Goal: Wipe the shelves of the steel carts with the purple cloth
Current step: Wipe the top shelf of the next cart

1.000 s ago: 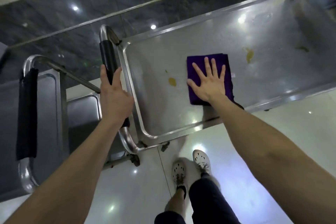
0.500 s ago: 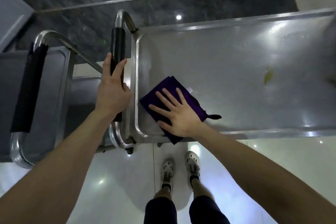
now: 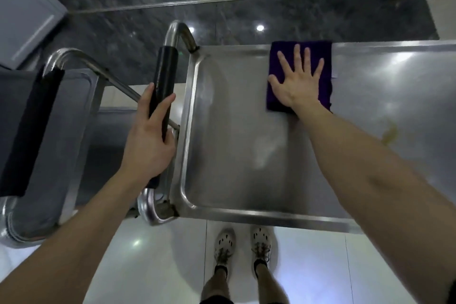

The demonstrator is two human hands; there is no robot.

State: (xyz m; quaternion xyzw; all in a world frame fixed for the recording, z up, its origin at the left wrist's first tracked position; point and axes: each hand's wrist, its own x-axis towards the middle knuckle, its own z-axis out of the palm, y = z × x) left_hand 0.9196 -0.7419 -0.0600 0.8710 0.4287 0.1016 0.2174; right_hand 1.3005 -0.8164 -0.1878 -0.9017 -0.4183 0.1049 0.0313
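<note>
Right hand (image 3: 296, 81) flat, fingers spread, pressing the purple cloth (image 3: 326, 91) against the far rim of the steel cart's top shelf (image 3: 234, 150), up at one o'clock. Left hand (image 3: 148, 140) wraps the black handle grip (image 3: 164, 69) at the shelf's nine o'clock end. A yellow smear (image 3: 389, 134) sits at three o'clock, apart from the cloth. A second cart (image 3: 74, 118) is off at nine, pale shoes (image 3: 243, 242) at six.

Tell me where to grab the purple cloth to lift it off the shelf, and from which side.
Pinch the near-left corner of the purple cloth, coming from the near side. It lies flat with its far edge at the far rim of the shelf, and the right hand presses flat over its middle, so that corner looks freest.
</note>
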